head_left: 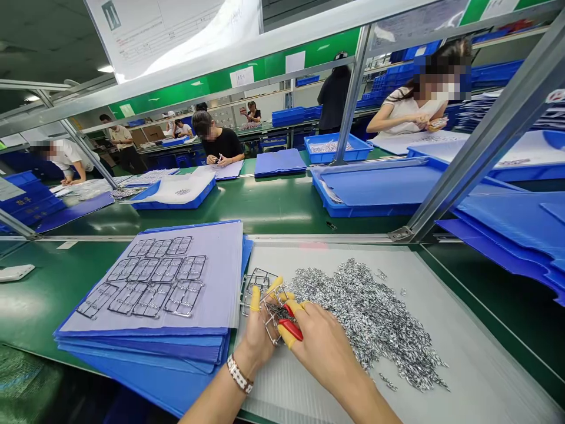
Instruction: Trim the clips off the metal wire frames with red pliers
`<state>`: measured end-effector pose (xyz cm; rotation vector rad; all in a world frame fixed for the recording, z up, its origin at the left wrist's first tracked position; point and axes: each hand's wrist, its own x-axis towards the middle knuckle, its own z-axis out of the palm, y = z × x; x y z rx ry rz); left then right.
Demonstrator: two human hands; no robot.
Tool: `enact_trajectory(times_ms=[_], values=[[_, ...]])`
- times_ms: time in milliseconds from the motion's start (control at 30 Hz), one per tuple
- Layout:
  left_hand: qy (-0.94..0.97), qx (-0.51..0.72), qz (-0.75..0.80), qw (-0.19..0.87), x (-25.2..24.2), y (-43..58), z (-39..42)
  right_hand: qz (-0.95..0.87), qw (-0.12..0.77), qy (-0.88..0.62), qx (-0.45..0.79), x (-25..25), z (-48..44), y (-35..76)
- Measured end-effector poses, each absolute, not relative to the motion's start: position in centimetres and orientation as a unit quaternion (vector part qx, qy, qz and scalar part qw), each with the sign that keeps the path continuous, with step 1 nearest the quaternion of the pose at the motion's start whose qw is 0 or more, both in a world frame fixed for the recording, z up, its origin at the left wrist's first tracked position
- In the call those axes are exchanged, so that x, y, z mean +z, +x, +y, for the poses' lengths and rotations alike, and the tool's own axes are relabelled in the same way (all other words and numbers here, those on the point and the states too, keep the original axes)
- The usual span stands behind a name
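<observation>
My left hand, with yellow finger cots, is closed on a metal frame piece, its thin bars showing between the fingers. My right hand, also in yellow finger cots, grips red-handled pliers; their jaws meet the frame piece, partly hidden by the fingers. Just behind my left fingers is another metal frame. To the right spreads a heap of small shiny metal pieces on a pale sheet. Several similar flat frames lie in rows at left.
Stacked blue boards carry the rows of frames. A metal post slants up at right, and a rail crosses behind the sheet. Blue trays stand beyond it. A white object lies far left. Several co-workers sit opposite.
</observation>
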<state>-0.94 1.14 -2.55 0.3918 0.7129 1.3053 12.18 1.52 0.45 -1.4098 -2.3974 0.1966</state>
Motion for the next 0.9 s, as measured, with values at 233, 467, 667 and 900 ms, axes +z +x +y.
enact_trajectory(times_ms=[233, 467, 667, 900], values=[[0.199, 0.583, 0.353, 0.704, -2.41, -1.38, 1.04, -0.85, 0.177, -0.489, 0.082, 0.68, 1.61, 12.12], [0.227, 0.587, 0.375, 0.681, -2.75, -1.29, 1.23, -0.85, 0.176, -0.492, 0.068, 0.76, 1.42, 12.26], [0.234, 0.598, 0.377, 0.668, -2.57, -1.07, 1.28, -0.854, 0.156, -0.495, 0.035, 1.22, 1.48, 12.48], [0.244, 0.584, 0.383, 0.673, -1.95, -0.78, 0.97, -0.848, 0.143, -0.501, 0.094, 1.45, 1.76, 12.69]])
